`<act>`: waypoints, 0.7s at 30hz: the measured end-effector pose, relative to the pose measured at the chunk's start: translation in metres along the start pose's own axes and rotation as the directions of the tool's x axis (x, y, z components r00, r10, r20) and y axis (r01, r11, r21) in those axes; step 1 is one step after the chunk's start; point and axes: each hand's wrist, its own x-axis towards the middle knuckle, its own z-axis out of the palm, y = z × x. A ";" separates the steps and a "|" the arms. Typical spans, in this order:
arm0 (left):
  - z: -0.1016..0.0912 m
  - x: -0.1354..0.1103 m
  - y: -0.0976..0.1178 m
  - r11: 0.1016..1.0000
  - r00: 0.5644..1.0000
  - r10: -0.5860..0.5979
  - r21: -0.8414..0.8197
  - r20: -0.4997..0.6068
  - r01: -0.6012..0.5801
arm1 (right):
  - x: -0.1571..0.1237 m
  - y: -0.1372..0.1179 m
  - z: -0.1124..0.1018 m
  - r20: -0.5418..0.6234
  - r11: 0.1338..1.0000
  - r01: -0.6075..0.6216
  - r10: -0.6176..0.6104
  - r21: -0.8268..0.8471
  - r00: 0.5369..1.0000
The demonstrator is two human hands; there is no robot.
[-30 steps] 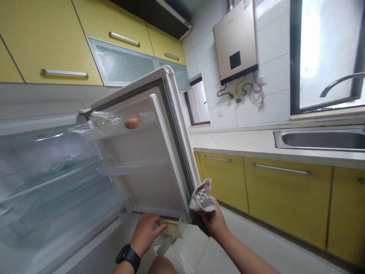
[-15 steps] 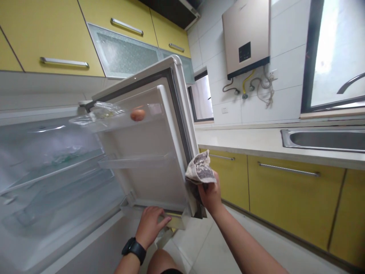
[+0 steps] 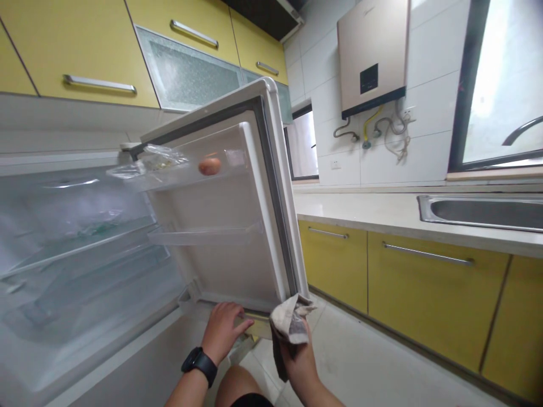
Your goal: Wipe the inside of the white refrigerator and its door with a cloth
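The fridge door (image 3: 220, 209) stands swung out in front of me. My left hand (image 3: 224, 329), with a black watch on its wrist, curls over the rim of the door's bottom shelf (image 3: 259, 327), thumb lying along the edge. A crumpled grey-and-beige cloth (image 3: 292, 319) is bunched in my right hand (image 3: 300, 359), pressed to the door's lower outer corner; the cloth hides some of the fingers. In the top door shelf are a brown egg (image 3: 209, 165) and a clear plastic bag (image 3: 163, 157).
Left of the door is the fridge interior (image 3: 85, 271) with glass shelves. Yellow lower cabinets (image 3: 432, 305) and a white counter (image 3: 360, 209) with a steel sink (image 3: 487, 212) line the right side. A water heater (image 3: 373, 56) hangs on the tiled wall.
My right hand has slid down the door's edge with the cloth, from partway up to the lower corner. My left hand keeps its place on the bottom shelf.
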 end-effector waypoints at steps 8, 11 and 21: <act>-0.005 -0.016 -0.015 1.000 1.000 0.012 0.020 0.021 -0.013 | -0.007 -0.019 -0.012 0.181 0.989 0.140 -0.131 -0.038 0.975; -0.004 -0.016 -0.014 1.000 1.000 0.015 0.004 0.005 -0.015 | 0.013 -0.017 -0.014 0.103 0.983 0.146 -0.135 -0.113 0.986; 0.003 -0.004 0.001 1.000 0.998 -0.012 -0.014 -0.056 0.011 | 0.094 -0.050 0.010 -0.072 0.991 0.107 -0.113 -0.079 0.991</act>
